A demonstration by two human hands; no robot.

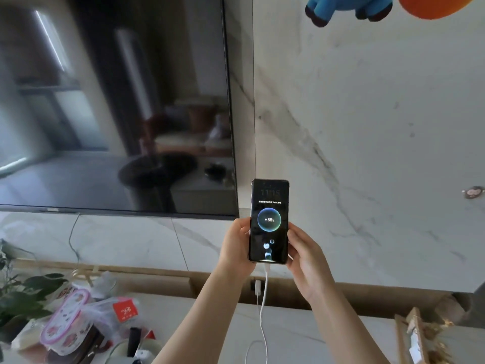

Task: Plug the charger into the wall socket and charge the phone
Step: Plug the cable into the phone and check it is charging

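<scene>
1. Both hands held the phone (269, 222) upright in front of the marble wall (367, 127), just right of the dark television (112, 101)
2. The left hand (236, 248) was wrapped around the phone's left edge; the right hand (305, 258) gripped the right edge and lower corner
3. The screen was lit – a charging ring read 88%
4. A white cable (263, 306) ran from the phone's bottom port down over the table (288, 334)
5. A white charger (257, 287) sat in the recess below the wall – its socket was hard to make out
6. Snack packets (68, 321) lay on the table's left side
</scene>
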